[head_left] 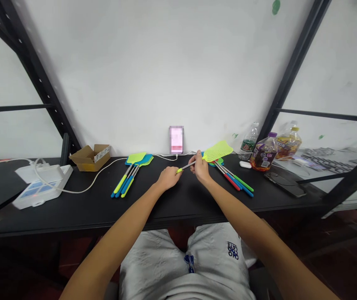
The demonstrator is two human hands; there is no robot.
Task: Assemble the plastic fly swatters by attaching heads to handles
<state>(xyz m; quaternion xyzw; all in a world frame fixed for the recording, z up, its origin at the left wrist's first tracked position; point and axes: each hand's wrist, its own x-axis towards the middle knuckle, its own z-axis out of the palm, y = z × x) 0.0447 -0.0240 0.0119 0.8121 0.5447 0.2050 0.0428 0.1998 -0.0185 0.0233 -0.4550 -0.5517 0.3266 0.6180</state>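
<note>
A yellow-green fly swatter (218, 151) with a metal shaft is held between my two hands above the black table. My left hand (168, 178) is closed round its yellow-green handle, most of which the hand hides. Near the swatter's head, my right hand (200, 167) grips the shaft by the neck. To the left lies a pile of fly swatters (128, 179) with yellow-green and blue handles. Behind and right of my right hand is another pile of fly swatters (234, 178) with red, blue and green handles, its heads partly covered by the held one.
A phone (176, 140) leans on the wall, cable plugged in. Left are an open cardboard box (91, 157) and a white power strip (42, 189). Right stand a water bottle (248, 142), a purple-capped drink bottle (263, 152), a white case (245, 164) and a dark phone (285, 184).
</note>
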